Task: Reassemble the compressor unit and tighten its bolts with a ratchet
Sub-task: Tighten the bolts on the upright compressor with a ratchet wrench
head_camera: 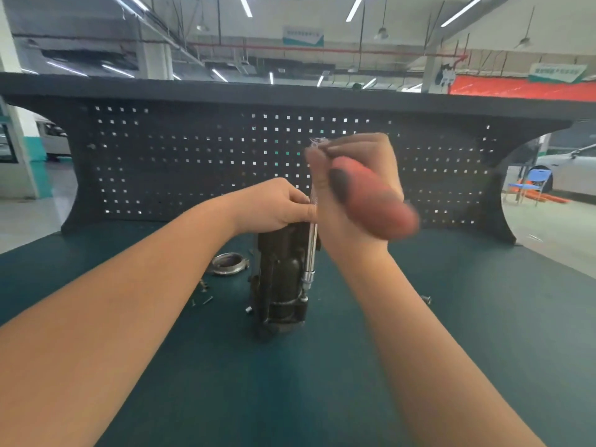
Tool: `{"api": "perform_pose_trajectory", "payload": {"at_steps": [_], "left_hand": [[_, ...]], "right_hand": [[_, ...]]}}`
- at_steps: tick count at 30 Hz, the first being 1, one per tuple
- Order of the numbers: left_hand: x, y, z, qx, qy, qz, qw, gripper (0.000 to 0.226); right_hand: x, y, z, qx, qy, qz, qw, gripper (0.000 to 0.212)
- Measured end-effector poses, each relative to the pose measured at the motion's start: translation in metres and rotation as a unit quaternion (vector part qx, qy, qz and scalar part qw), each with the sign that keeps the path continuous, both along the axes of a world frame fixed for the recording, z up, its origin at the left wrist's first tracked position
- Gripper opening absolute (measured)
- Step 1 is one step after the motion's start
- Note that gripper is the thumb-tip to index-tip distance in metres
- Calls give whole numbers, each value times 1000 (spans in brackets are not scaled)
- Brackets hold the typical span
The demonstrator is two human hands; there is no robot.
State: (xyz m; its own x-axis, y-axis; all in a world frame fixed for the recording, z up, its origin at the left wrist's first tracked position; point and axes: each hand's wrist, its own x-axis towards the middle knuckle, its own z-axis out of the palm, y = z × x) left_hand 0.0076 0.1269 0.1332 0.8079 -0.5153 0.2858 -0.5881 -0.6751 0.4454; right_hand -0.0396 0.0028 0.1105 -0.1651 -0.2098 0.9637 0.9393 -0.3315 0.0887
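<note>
A dark compressor unit (pixel 280 285) stands upright on the green bench mat (pixel 225 382). My right hand (pixel 348 201) grips the red-handled ratchet (pixel 377 198), blurred by motion. A long silver extension bar (pixel 311 250) runs down from the ratchet to a socket at a bolt on the unit's right side. My left hand (pixel 274 204) sits on top of the unit, its fingertips pinching the upper part of the extension bar.
A round metal ring part (pixel 229 263) lies left of the unit. Small loose bolts (pixel 201 293) lie at front left, and another bolt (pixel 425 299) to the right. A black pegboard panel (pixel 193 162) stands across the back of the bench.
</note>
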Motion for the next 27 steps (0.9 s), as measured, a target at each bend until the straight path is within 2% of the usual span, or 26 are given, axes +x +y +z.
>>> {"api": "perform_pose_trajectory", "payload": {"at_steps": [2,3,4,5,6,7,8,9,10,12,13,15,16,17,18,19,20,22,24,25,27], "left_hand": [[-4,-2,5,-24,40,-37,998,44],[-8,-3,7,-22,50,-39,998,44],[-6,-3,6,-16,56,-49,997,46],[-7,-4,4,-11,60,-50,997,49],[-6,-5,4,-10,67,-47,997,51],[-5,-6,3,-12,63,-45,997,53],[-4,-6,4,-16,65,-40,997,58],[-4,-7,5,-19,66,-32,997,63],[-2,-7,5,-11,68,-27,997,62],[1,-8,7,-7,63,-20,998,33],[3,-9,8,-11,48,-15,999,28],[8,-6,9,-19,26,6,999,27],[11,-6,7,-32,23,9,999,19],[10,-6,6,-36,29,6,999,12],[8,-8,5,-31,41,4,999,20],[4,-9,4,-18,48,-3,999,39],[2,-10,4,-13,58,-12,998,46],[-2,-11,5,-5,58,-16,998,33],[1,-6,5,-5,71,-9,997,33],[2,-4,4,-4,71,-13,997,40],[3,-3,2,-5,54,-10,998,50]], "right_hand": [[-1,-9,2,92,60,79,991,18],[2,-14,4,154,97,127,975,13],[4,-21,7,212,150,203,944,8],[8,-30,10,266,219,299,890,7],[11,-35,13,301,272,411,816,11],[12,-39,15,321,306,477,759,16],[13,-40,15,324,322,498,737,16],[11,-38,13,305,311,467,769,11],[9,-34,11,273,270,396,834,8],[1,-26,9,152,127,169,966,12],[-2,-21,7,65,56,54,995,14],[1,-13,1,-62,-4,-105,993,9],[1,-12,0,-79,11,-135,988,8],[2,-12,0,-75,23,-140,987,18],[2,-14,0,-60,36,-125,990,26],[3,-16,-1,-32,42,-102,993,26],[3,-19,-2,-1,51,-66,997,20],[6,-25,1,90,110,73,987,12],[14,-33,5,204,205,235,928,6],[18,-38,7,254,260,325,873,4],[24,-46,10,310,324,507,736,8]]}}
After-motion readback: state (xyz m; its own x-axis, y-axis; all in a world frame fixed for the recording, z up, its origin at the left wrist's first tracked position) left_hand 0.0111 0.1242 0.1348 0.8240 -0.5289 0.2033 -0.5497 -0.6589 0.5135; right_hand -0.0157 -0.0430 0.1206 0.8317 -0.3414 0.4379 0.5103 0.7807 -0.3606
